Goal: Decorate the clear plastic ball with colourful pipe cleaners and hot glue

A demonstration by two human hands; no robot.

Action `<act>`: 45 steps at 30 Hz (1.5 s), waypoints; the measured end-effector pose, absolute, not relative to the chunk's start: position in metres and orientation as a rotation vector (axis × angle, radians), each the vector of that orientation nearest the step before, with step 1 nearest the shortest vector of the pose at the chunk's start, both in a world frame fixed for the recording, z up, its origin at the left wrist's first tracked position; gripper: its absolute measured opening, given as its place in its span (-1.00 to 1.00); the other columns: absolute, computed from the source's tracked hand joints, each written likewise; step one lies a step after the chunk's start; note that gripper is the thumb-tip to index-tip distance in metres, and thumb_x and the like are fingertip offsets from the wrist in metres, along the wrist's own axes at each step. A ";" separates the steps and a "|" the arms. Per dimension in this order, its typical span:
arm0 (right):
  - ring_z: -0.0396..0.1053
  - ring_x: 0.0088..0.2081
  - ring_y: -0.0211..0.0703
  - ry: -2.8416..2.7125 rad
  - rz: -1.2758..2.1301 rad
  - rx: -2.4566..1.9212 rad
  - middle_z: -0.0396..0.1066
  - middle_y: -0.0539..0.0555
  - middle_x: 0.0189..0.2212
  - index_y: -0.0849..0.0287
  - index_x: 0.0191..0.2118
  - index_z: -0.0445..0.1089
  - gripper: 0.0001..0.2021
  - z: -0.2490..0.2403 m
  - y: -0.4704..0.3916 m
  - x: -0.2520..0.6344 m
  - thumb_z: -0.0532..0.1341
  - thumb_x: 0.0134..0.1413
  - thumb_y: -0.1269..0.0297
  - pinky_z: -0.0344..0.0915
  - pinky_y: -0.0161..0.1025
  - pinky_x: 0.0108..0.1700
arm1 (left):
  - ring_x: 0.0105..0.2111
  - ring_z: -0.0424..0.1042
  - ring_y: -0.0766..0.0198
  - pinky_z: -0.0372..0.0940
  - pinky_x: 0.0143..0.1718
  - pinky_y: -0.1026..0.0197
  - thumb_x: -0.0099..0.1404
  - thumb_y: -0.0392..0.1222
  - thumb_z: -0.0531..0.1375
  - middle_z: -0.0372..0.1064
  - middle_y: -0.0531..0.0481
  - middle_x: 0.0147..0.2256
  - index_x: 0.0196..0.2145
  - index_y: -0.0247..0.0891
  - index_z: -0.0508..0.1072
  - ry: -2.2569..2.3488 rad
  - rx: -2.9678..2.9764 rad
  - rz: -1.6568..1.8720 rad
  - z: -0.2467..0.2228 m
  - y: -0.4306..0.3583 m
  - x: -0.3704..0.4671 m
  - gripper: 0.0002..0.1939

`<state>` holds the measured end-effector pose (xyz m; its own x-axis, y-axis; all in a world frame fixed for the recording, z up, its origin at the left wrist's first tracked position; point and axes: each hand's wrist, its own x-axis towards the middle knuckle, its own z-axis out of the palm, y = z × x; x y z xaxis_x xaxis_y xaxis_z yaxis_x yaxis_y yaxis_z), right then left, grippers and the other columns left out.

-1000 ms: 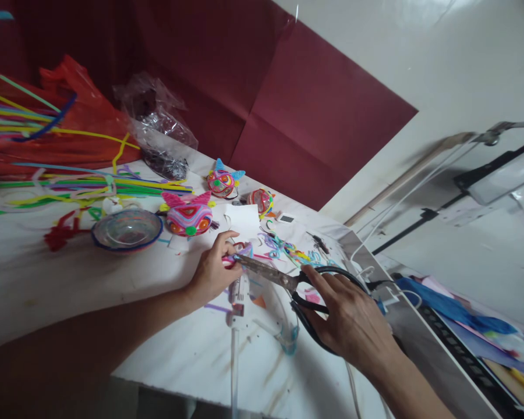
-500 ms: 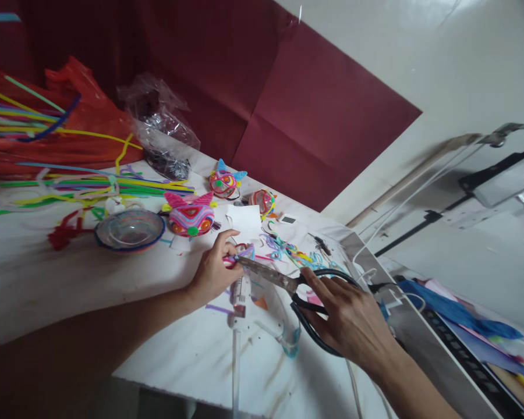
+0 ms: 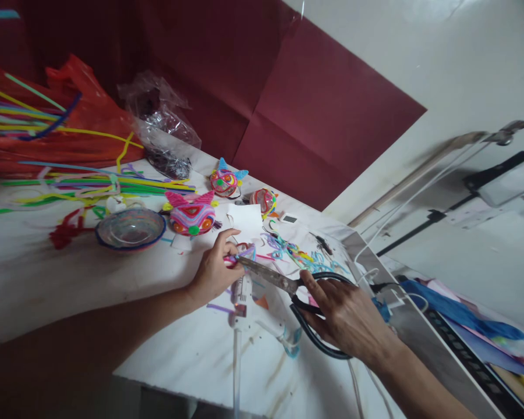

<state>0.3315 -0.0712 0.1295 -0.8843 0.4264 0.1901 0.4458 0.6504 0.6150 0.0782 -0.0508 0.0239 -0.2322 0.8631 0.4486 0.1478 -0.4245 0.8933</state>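
My left hand [image 3: 216,265] pinches a small pink and purple craft piece [image 3: 230,261] between thumb and fingers. Black-handled scissors [image 3: 277,277] are gripped in my right hand [image 3: 343,314], their blade tips touching the piece at my left fingertips. Below the blades lies a white glue gun [image 3: 243,311] on the marble-look table. A pink cat-like mask [image 3: 193,215] with a green nose rests just beyond my left hand, beside a clear bowl-like piece with a blue rim [image 3: 131,228].
Behind stand a smaller blue-eared mask [image 3: 225,179] and a round striped piece [image 3: 264,201]. Pipe cleaners [image 3: 148,185] and a red plastic bag [image 3: 91,139] lie at the left. Coloured scraps [image 3: 303,256] lie beyond the scissors. Cables and a metal-edged shelf are at the right.
The view has shifted very slightly. My right hand and the scissor handles have moved a little, the handles looking slightly wider apart; my left hand holds the piece in nearly the same place.
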 end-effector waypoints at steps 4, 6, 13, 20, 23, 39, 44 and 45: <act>0.46 -0.52 -0.02 -2.852 -1.124 -0.696 0.50 0.14 -0.50 0.53 0.07 0.37 -0.59 0.130 -0.067 0.332 0.10 0.25 0.30 0.29 -0.15 -0.52 | -0.44 0.42 0.30 0.31 -0.26 0.27 0.03 -0.44 0.19 0.31 0.22 -0.51 0.09 -0.19 0.24 1.221 1.486 1.693 0.024 -0.052 0.078 -0.36; 0.45 -0.53 -0.04 -2.862 -1.133 -0.684 0.50 0.14 -0.51 0.48 0.07 0.39 -0.61 0.130 -0.067 0.331 0.10 0.27 0.29 0.27 -0.17 -0.51 | -0.44 0.41 0.31 0.30 -0.28 0.28 0.03 -0.43 0.19 0.31 0.21 -0.50 0.09 -0.20 0.23 1.214 1.480 1.685 0.025 -0.052 0.078 -0.36; 0.43 -0.54 -0.05 -2.883 -1.089 -0.727 0.49 0.17 -0.54 0.35 0.05 0.44 -0.66 0.128 -0.068 0.328 0.09 0.31 0.28 0.21 -0.20 -0.54 | -0.45 0.37 0.31 0.28 -0.34 0.30 0.01 -0.40 0.20 0.30 0.20 -0.49 0.12 -0.21 0.22 1.185 1.426 1.683 0.023 -0.050 0.078 -0.33; 0.45 -0.53 -0.05 -2.915 -0.971 -0.830 0.50 0.14 -0.53 0.35 0.08 0.39 -0.65 0.123 -0.066 0.333 0.06 0.33 0.27 0.21 -0.21 -0.50 | -0.50 0.34 0.32 0.26 -0.40 0.31 -0.02 -0.45 0.19 0.29 0.22 -0.52 0.11 -0.12 0.21 1.184 1.360 1.703 0.027 -0.050 0.078 -0.30; 0.50 -0.48 -0.04 -2.909 -0.828 -0.877 0.54 0.16 -0.49 0.37 0.11 0.36 -0.60 0.121 -0.066 0.335 0.05 0.35 0.18 0.23 -0.20 -0.47 | -0.51 0.33 0.33 0.22 -0.44 0.32 -0.04 -0.44 0.19 0.27 0.22 -0.52 0.10 -0.11 0.20 1.172 1.327 1.711 0.029 -0.050 0.077 -0.29; 0.54 -0.39 0.05 -2.845 -0.591 -1.235 0.56 0.16 -0.44 0.33 0.10 0.40 -0.50 0.119 -0.077 0.321 0.07 0.29 0.01 0.19 -0.19 -0.40 | -0.50 0.30 0.35 0.21 -0.43 0.36 -0.01 -0.37 0.22 0.24 0.24 -0.53 0.15 -0.20 0.18 1.175 1.355 1.690 0.027 -0.049 0.078 -0.27; 0.56 -0.37 0.08 -2.855 -0.541 -1.229 0.58 0.16 -0.42 0.32 0.10 0.40 -0.51 0.118 -0.076 0.320 0.06 0.29 0.03 0.21 -0.17 -0.40 | -0.47 0.35 0.33 0.25 -0.38 0.33 0.00 -0.39 0.21 0.29 0.23 -0.51 0.17 -0.19 0.17 1.178 1.368 1.685 0.026 -0.049 0.077 -0.26; 0.56 -0.38 0.09 -2.848 -0.535 -1.226 0.58 0.16 -0.42 0.31 0.09 0.41 -0.51 0.118 -0.076 0.320 0.07 0.29 0.02 0.21 -0.17 -0.42 | -0.47 0.35 0.33 0.27 -0.38 0.33 0.00 -0.39 0.21 0.29 0.23 -0.51 0.16 -0.18 0.17 1.174 1.366 1.685 0.026 -0.049 0.077 -0.26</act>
<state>0.3199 -0.0757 0.1175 -0.6964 0.7062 0.1278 0.7044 0.6387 0.3096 0.0775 -0.0493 0.0257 -0.2345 0.8962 0.3765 0.0424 -0.3775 0.9250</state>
